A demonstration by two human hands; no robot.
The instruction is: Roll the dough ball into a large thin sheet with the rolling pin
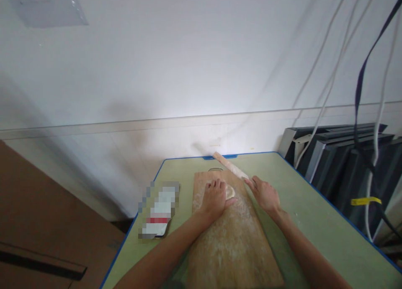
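Note:
A wooden board [232,247] dusted with white flour lies lengthwise on the table. Near its far end, my left hand [215,199] rests with curled fingers, the thumb below a small flat round of dough [230,192] and the fingers at its left edge. Part of the dough is hidden by that hand. My right hand [265,194] is closed around the near end of a floury wooden rolling pin [230,165]. The pin slants away to the upper left, over the board's far right corner, its far end near the table's back edge.
A phone [161,211], partly pixelated, lies left of the board on the green table [314,222] with blue edging. A white wall [201,71] stands behind. Dark panels [342,159] lean at right, with hanging cables [361,75]. A brown box [47,213] is at left.

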